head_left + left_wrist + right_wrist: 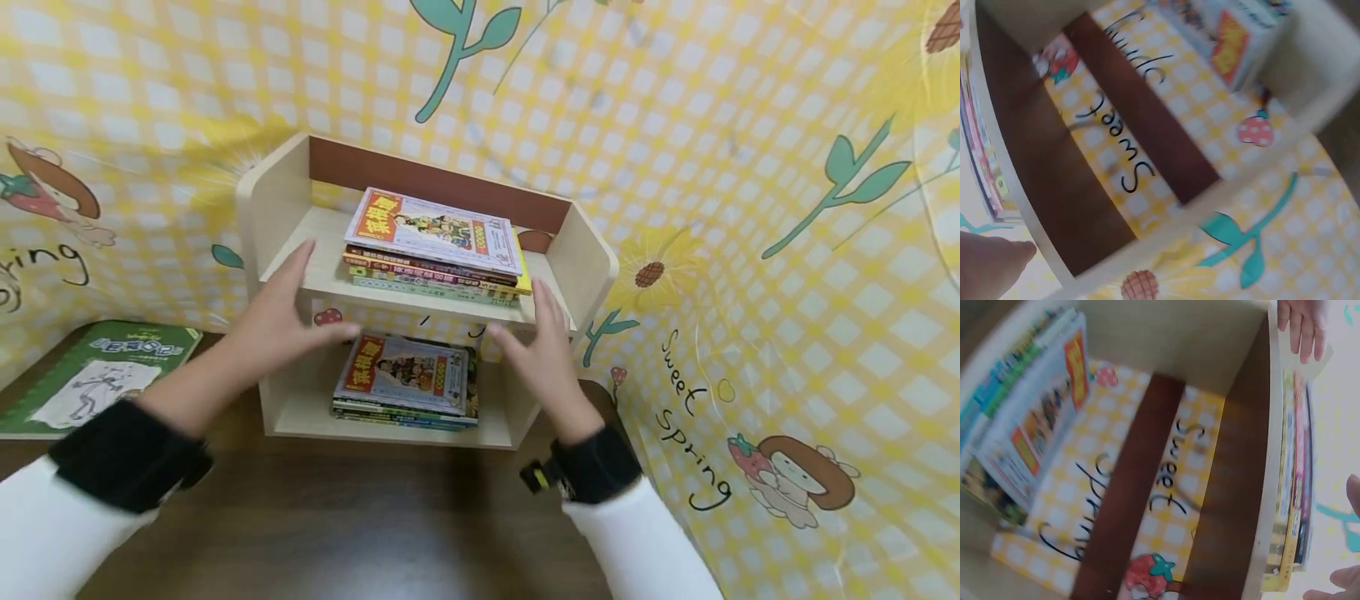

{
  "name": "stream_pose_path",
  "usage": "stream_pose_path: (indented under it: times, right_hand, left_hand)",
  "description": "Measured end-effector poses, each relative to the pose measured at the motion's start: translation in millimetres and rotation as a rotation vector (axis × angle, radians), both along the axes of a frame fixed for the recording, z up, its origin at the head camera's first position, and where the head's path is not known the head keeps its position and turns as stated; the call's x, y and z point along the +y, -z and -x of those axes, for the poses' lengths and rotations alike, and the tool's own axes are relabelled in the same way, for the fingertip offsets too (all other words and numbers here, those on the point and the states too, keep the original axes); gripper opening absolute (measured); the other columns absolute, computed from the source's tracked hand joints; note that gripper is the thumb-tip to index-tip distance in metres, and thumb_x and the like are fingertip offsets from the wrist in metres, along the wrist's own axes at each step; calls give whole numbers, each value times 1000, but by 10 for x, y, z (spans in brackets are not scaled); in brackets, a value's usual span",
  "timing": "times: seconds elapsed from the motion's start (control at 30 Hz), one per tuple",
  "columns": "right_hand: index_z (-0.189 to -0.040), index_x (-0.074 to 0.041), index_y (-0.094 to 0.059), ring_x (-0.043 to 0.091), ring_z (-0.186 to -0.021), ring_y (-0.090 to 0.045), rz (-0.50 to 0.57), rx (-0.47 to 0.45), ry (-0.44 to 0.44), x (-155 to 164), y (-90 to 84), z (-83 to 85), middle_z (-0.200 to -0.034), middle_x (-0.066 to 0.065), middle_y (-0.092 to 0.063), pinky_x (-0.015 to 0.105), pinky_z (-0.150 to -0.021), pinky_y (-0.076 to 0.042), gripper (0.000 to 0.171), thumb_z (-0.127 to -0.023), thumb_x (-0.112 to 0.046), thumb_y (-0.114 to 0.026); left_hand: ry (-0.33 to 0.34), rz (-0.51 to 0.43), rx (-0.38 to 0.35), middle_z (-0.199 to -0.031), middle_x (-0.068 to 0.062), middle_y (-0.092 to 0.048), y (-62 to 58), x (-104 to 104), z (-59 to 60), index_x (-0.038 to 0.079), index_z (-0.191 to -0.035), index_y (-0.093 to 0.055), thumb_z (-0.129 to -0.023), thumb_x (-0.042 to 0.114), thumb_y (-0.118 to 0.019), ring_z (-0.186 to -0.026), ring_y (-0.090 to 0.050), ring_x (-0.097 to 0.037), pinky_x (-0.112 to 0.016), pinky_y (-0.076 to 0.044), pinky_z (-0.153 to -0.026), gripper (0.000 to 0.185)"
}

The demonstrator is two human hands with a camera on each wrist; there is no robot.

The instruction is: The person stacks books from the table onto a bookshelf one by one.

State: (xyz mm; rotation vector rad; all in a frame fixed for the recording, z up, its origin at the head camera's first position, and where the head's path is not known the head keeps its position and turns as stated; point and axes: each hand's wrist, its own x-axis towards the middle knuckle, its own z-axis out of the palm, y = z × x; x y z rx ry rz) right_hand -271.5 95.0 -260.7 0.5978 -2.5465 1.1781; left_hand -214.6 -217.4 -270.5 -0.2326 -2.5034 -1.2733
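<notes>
My left hand [279, 321] is at the front edge of the upper shelf, its fingers and thumb spread apart, left of a stack of books [435, 232]. To the right of that stack, my right hand [546, 354] also has its thumb apart from the fingers. Nothing is held in either hand. The stacked books lie flat, with a colourful comic-style cover on top. A second book stack [405, 377] lies on the lower shelf of the small wooden bookshelf [277, 192]. In the right wrist view the left fingers [1300, 328] appear beside the upper stack's far end.
A green book [138, 358] with a sketched figure lies left of the bookshelf on the dark brown tabletop [360, 525]. Yellow checked cloth [675, 150] with flowers and lettering stands behind and along both sides. The shelf's side panels [588, 267] rise beside the upper stack.
</notes>
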Motion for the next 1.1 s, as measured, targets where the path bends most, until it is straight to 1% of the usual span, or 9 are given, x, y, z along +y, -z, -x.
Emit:
stream_pose_path:
  times: [0.1, 0.17, 0.3, 0.4, 0.5, 0.77, 0.9, 1.0, 1.1]
  right_hand:
    - [-154, -6, -18, 34, -145, -12, -8, 53, -3, 182, 332, -290, -160, 15, -15, 58, -113, -18, 91, -86, -31, -73]
    - [-153, -5, -20, 35, -145, -13, -15, 47, -7, 285, 569, -462, -159, 13, -17, 58, -113, -20, 90, -85, -28, -74]
    - [-153, -6, -24, 37, -143, -14, -40, -30, -2, 426, 970, -717, -159, 12, -19, 62, -109, -25, 88, -85, -29, -74]
    - [-151, -5, -27, 40, -142, -16, -60, -83, 0, 476, 1187, -833, -157, 15, -22, 65, -106, -28, 86, -85, -31, -74]
    - [-151, -4, -28, 43, -140, -18, -74, -110, -7, 490, 1341, -918, -156, 18, -24, 66, -104, -29, 86, -84, -34, -74]
    - [-150, -6, -31, 44, -140, -20, -111, -218, -43, 471, 1578, -1088, -157, 15, -21, 65, -101, -34, 85, -84, -37, -74]
    - [-150, -5, -32, 47, -138, -22, -118, -247, -80, 469, 1664, -1127, -156, 19, -23, 67, -98, -35, 84, -85, -38, -73]
    - [-150, -5, -32, 47, -137, -24, -132, -263, -106, 461, 1712, -1150, -155, 20, -23, 66, -97, -36, 83, -85, -38, -73]
    - [-150, -8, -32, 46, -138, -24, -149, -297, -126, 440, 1734, -1165, -156, 17, -22, 65, -97, -38, 83, -85, -38, -73]
  left_hand:
    - [-39, 70, 29, -160, -21, -5, 281, -89, -312, 14, -156, 1, -78, 38, -80, -142, -12, -49, -68, -15, -108, 115]
    - [-63, 72, 36, -159, -24, -8, 476, -158, -460, 15, -157, -3, -79, 36, -80, -139, -15, -53, -72, -18, -103, 111]
    - [-107, 34, 6, -158, -25, -11, 804, -290, -586, 15, -157, -7, -83, 33, -76, -135, -19, -57, -76, -22, -95, 102]
    - [-136, 16, -41, -158, -26, -7, 996, -407, -588, 11, -156, -5, -86, 34, -73, -134, -16, -59, -77, -21, -94, 100]
    - [-176, 44, -71, -156, -31, -6, 1170, -563, -551, 5, -155, -4, -88, 37, -70, -134, -13, -60, -78, -20, -93, 100]
    - [-278, 166, -123, -145, -46, -11, 1600, -1176, -351, -10, -149, -2, -92, 40, -64, -130, -12, -65, -77, -18, -95, 98]
    - [-383, 214, -184, -140, -50, -9, 1772, -1516, -315, -17, -145, -1, -93, 41, -60, -126, -13, -67, -76, -21, -95, 98]
    - [-490, 237, -243, -136, -52, -14, 1888, -1755, -321, -22, -142, -4, -93, 43, -57, -122, -19, -67, -75, -26, -93, 97]
    - [-627, 174, -317, -136, -51, -17, 2033, -1987, -299, -23, -141, -7, -93, 45, -52, -122, -23, -64, -69, -28, -99, 95]
